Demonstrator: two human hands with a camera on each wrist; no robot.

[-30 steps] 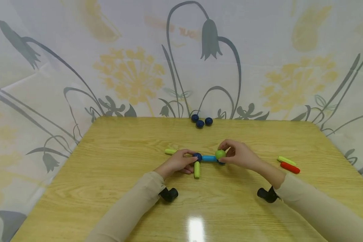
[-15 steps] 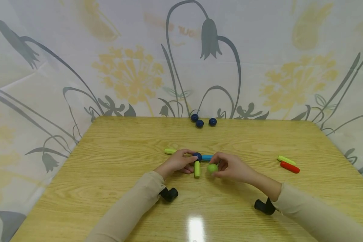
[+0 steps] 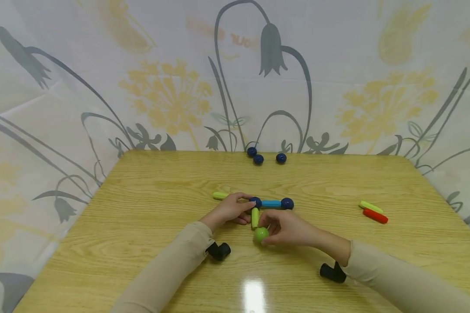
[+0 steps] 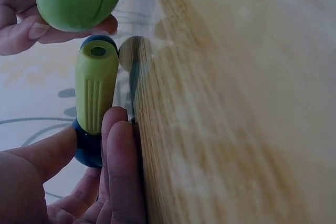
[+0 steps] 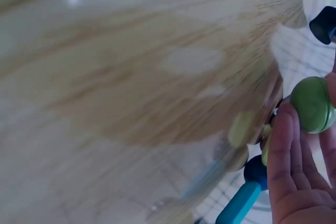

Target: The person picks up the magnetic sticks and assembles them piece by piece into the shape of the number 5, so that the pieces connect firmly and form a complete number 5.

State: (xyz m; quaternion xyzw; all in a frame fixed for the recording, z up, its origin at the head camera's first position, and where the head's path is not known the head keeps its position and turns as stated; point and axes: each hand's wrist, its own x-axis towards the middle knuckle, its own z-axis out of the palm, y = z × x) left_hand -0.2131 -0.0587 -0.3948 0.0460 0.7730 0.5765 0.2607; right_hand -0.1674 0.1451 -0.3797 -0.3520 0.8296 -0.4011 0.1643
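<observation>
My left hand (image 3: 230,209) grips a dark blue ball (image 3: 255,202) between thumb and fingers. From that ball a light blue rod (image 3: 271,203) runs right to a second dark blue ball (image 3: 287,203). A yellow-green rod (image 3: 255,218) points from the held ball toward me; its end with a round hole (image 4: 98,51) faces the left wrist camera. Just off that end, my right hand (image 3: 290,228) pinches a green ball (image 3: 261,235), which has a seam line (image 5: 313,104) in the right wrist view. Part of the held ball is hidden by my left fingers.
Another yellow-green rod (image 3: 220,196) lies behind my left hand. A red rod (image 3: 375,216) and a yellow-green rod (image 3: 370,207) lie together at the right. Three dark blue balls, one of them apart (image 3: 281,158), sit at the table's back edge by a patterned curtain (image 3: 329,95).
My right hand has carried the green ball from over the right dark blue ball toward me and left, to the rod's near end. One back ball rolled right. My left hand stayed put.
</observation>
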